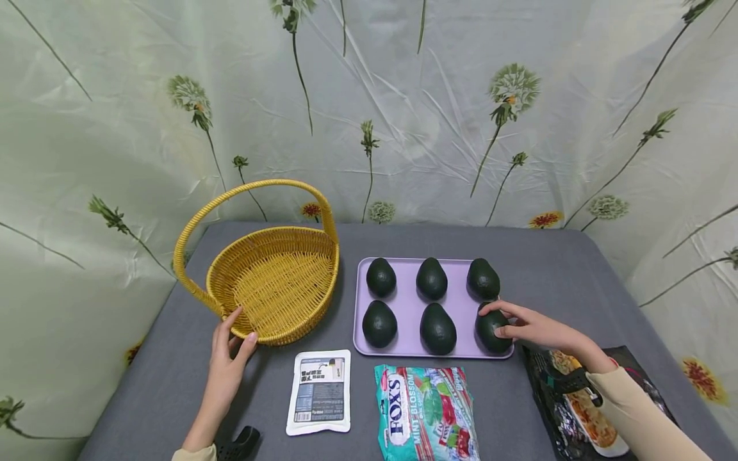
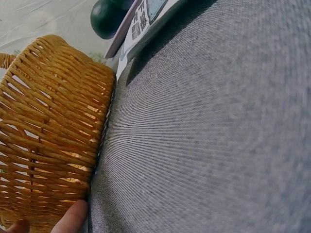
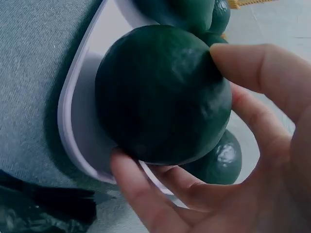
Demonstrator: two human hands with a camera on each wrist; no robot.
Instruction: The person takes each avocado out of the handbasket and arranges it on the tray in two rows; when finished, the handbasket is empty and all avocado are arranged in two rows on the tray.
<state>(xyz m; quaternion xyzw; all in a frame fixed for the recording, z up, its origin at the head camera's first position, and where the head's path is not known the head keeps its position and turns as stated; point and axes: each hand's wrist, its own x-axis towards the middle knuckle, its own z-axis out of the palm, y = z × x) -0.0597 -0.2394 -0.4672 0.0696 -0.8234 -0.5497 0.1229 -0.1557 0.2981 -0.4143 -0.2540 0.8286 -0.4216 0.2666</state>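
My right hand (image 1: 533,325) grips a dark green avocado (image 3: 163,97) at the near right corner of a lilac tray (image 1: 406,349). Thumb and fingers curl round its sides in the right wrist view. The other avocados, among them one at the middle front (image 1: 438,328) and one at the far left (image 1: 381,278), lie in two rows on the tray. To the left, my left hand (image 1: 225,365) holds the near edge of a yellow wicker basket (image 1: 273,275), with a fingertip over the rim and the thumb against the outer wall. Nothing lies inside the basket.
In front of the basket lies a white pouch (image 1: 319,392). A turquoise Fox's sweets bag (image 1: 426,413) is before the tray. Under my right forearm lies a black food packet (image 1: 594,410). A flowered sheet (image 1: 403,128) hangs behind the grey table (image 1: 536,250).
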